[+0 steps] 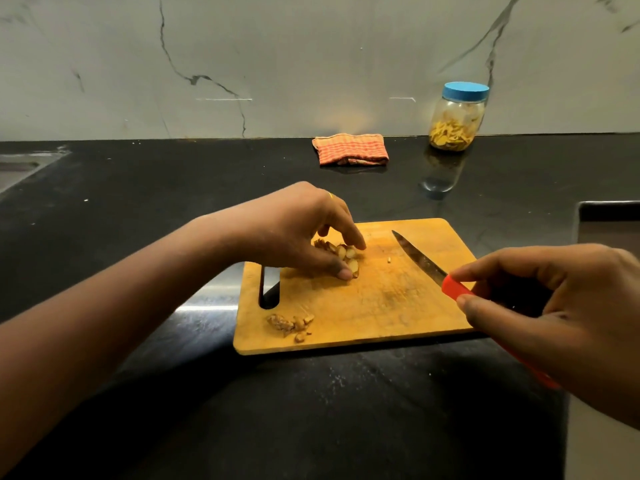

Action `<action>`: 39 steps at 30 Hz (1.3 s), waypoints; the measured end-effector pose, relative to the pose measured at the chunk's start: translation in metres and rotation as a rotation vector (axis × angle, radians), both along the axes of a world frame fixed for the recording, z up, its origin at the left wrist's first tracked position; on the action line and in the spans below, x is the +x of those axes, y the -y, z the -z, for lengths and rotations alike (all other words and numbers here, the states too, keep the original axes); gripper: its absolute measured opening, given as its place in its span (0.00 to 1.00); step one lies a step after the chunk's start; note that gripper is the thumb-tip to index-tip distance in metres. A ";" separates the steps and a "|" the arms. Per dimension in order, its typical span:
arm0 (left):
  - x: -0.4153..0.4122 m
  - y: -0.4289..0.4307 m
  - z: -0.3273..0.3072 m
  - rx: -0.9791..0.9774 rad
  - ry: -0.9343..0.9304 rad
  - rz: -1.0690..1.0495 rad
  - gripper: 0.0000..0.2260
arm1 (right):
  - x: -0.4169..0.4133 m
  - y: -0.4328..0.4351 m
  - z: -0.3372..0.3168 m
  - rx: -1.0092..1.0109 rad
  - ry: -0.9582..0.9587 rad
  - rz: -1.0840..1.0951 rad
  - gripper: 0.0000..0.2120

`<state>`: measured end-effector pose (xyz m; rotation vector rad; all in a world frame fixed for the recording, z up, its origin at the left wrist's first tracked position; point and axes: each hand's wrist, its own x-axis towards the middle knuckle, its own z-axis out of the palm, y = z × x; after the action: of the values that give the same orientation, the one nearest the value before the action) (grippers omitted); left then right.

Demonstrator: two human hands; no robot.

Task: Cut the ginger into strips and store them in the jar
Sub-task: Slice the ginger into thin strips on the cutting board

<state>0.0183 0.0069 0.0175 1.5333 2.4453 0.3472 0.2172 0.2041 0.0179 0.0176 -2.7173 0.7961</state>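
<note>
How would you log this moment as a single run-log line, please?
left hand: holds ginger on cutting board | right hand: grips knife, blade apart from ginger | jar: lidded, part filled, by wall

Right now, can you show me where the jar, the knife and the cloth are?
jar (457,123), head view, on its clear side.
knife (419,257), head view, on the metal blade.
cloth (349,150), head view, on its folded top.

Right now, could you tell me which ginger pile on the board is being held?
The far pile, at the middle of the board, which the left hand grips; the near-edge pile lies untouched.
</note>
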 end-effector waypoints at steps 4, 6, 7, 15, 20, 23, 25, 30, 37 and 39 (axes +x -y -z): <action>-0.005 -0.003 0.003 0.003 0.020 0.027 0.14 | 0.000 -0.003 0.002 -0.008 0.007 0.002 0.08; -0.006 -0.003 0.005 0.027 -0.014 0.051 0.13 | 0.000 -0.004 0.003 -0.020 0.011 0.000 0.08; -0.006 -0.004 0.006 0.043 -0.037 0.061 0.12 | 0.000 -0.004 0.003 -0.026 0.011 0.001 0.09; -0.011 -0.030 0.013 0.136 -0.117 0.017 0.13 | -0.004 -0.011 0.007 -0.030 -0.003 0.029 0.08; -0.016 -0.043 0.023 0.276 -0.122 -0.067 0.12 | -0.012 -0.009 0.012 -0.055 0.007 0.032 0.08; -0.019 -0.043 0.030 0.280 -0.113 -0.051 0.10 | -0.018 -0.005 0.018 -0.055 0.013 0.034 0.08; -0.021 -0.041 0.032 0.321 -0.050 -0.062 0.09 | -0.021 -0.004 0.020 -0.048 0.003 0.044 0.07; -0.021 -0.042 0.034 0.417 0.134 -0.133 0.08 | -0.025 -0.004 0.021 -0.029 -0.020 0.053 0.08; -0.019 -0.038 0.034 0.467 0.247 -0.128 0.07 | -0.029 0.002 0.020 -0.011 -0.013 0.011 0.10; -0.018 -0.037 0.035 0.474 0.253 -0.127 0.07 | -0.029 0.004 0.019 0.003 -0.011 -0.003 0.11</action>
<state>-0.0001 0.0440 -0.0174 1.3823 2.3658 1.1384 0.1879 0.2001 -0.0015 0.0267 -2.7087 0.7898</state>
